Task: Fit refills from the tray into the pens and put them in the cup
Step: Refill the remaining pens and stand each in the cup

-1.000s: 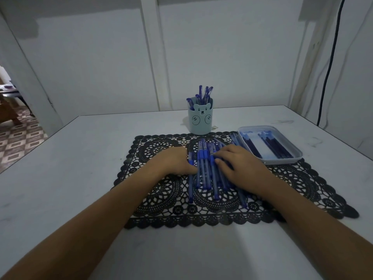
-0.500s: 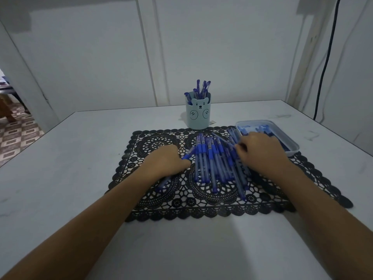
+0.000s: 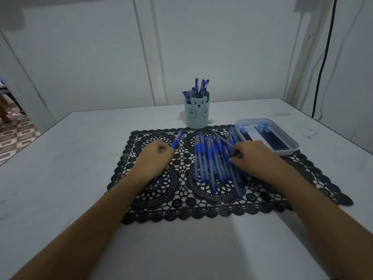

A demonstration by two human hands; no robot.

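Currently, left hand [image 3: 155, 158] gripping 1 pen [image 3: 177, 139] left of pile [image 3: 210, 158], right hand [image 3: 256, 156] curled on pile, grasp unclear

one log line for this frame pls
left grip: holds one pen | right grip: touches pen pile, hold unclear | cup: pens inside | tray: refills inside

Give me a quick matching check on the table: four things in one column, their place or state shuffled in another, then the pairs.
Things:
1. bear cup
2. tray
3. left hand
4. pile of pens

Places or states:
A. spread across the middle of the lace mat
B. grips a single pen
C. upright at the mat's far edge, with standing pens inside
D. at the mat's far right corner, with refills inside

Pairs: 1-C, 2-D, 3-B, 4-A.
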